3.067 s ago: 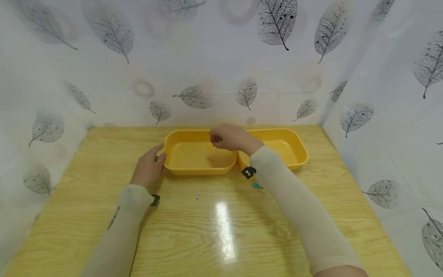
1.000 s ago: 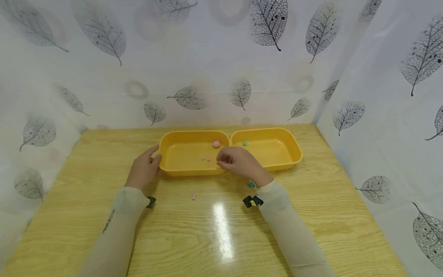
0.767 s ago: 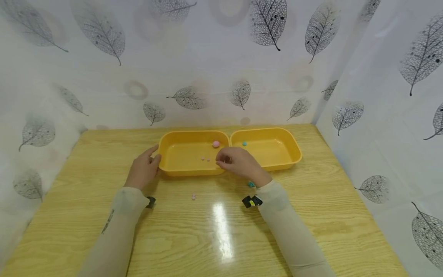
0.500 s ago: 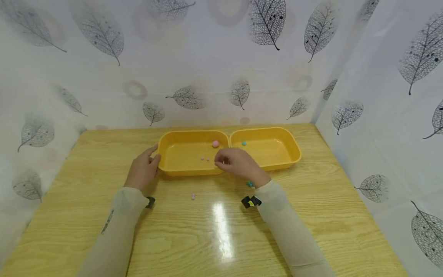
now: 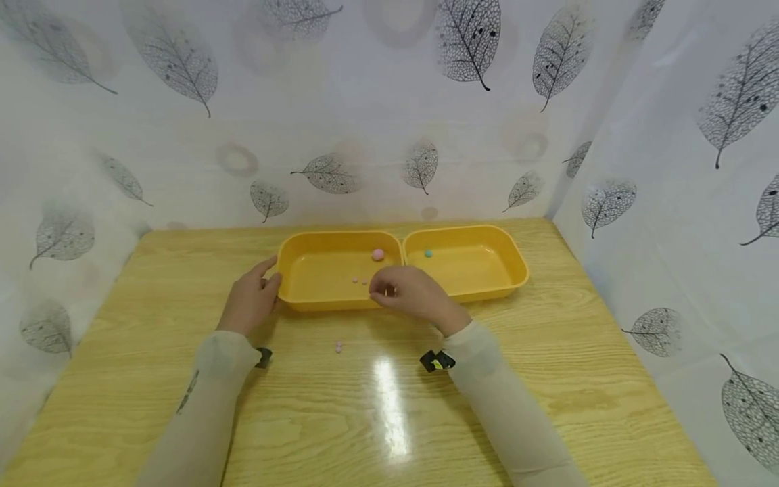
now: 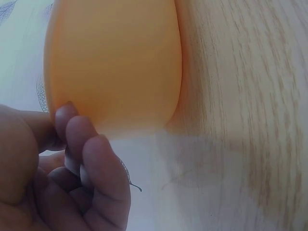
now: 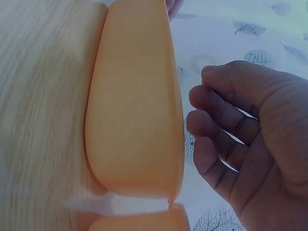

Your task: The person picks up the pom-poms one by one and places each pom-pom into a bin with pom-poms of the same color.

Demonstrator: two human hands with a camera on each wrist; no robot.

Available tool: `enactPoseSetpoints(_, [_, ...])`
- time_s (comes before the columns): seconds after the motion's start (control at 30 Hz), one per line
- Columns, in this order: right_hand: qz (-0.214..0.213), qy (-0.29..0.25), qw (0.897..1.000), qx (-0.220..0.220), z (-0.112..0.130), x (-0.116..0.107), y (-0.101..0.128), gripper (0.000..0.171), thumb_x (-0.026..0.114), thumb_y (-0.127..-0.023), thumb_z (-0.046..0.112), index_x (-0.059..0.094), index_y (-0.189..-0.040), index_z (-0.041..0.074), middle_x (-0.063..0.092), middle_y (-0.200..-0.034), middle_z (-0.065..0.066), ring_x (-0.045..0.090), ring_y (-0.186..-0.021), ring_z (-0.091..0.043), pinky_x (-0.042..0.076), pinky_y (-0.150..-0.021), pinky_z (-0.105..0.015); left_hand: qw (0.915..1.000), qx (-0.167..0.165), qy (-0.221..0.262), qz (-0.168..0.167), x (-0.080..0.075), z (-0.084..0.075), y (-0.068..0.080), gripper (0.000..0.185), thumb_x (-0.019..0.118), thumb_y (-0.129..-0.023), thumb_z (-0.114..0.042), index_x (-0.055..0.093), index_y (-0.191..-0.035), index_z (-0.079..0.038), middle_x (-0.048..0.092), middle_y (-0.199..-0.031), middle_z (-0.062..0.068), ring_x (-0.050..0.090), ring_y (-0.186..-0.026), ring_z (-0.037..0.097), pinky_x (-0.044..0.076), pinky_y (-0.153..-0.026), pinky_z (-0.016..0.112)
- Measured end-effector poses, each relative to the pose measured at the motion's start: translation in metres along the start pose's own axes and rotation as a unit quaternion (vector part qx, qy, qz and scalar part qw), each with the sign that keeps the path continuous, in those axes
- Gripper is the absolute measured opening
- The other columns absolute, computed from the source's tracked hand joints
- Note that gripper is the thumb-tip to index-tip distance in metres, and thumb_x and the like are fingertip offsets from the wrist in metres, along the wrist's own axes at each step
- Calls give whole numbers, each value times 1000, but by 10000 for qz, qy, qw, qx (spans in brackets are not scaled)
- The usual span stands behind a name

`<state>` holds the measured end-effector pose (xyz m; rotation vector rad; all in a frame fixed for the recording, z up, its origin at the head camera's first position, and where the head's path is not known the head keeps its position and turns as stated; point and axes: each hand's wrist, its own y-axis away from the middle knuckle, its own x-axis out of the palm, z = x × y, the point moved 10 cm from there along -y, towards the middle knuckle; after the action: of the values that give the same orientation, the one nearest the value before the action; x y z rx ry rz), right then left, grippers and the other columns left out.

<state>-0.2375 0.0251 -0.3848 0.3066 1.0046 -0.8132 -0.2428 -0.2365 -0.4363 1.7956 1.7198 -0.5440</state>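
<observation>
My left hand (image 5: 248, 297) grips the left end of a yellow tray (image 5: 341, 304), its fingertips at the rim in the left wrist view. Inside this tray lie a larger pink ball (image 5: 378, 254) and two tiny pink balls (image 5: 356, 280). My right hand (image 5: 412, 292) is above the tray's near right corner with fingers loosely bent. The right wrist view shows nothing between those fingers (image 7: 206, 98), which are apart from the tray wall (image 7: 132, 106).
A second yellow tray (image 5: 481, 295) stands against the first on the right, with a small teal ball (image 5: 429, 253) inside. Small pink pieces (image 5: 339, 347) lie on the wooden table (image 5: 316, 419) in front. A leaf-patterned curtain (image 5: 365, 115) encloses the back and sides.
My right hand has come back from over the left tray toward its near right corner, then shifted slightly left. Its wrist now hides the teal pieces on the table. My left hand keeps its place.
</observation>
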Motion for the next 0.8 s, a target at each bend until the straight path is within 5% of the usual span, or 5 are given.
enactPoseSetpoints(0.47, [750,567,9942,-525,39,38,-4,5,68,-102,18,72,-99,18,63,-87,10,56,-77,-7,48,-71,-22,10000,26,-73,-44,-1,1,-1,57,41,-112,-33,29,-164,-12,65,-82,13,54,-64,22,48,-55,32])
enactPoseSetpoints(0.8, [1224,346,9867,-1009,58,75,-3,13,67,-101,17,75,-111,18,68,-99,11,57,-90,-3,48,-89,-21,9999,85,-80,-32,0,4,-4,57,41,-112,-32,29,-164,-12,64,-79,12,54,-63,22,47,-55,33])
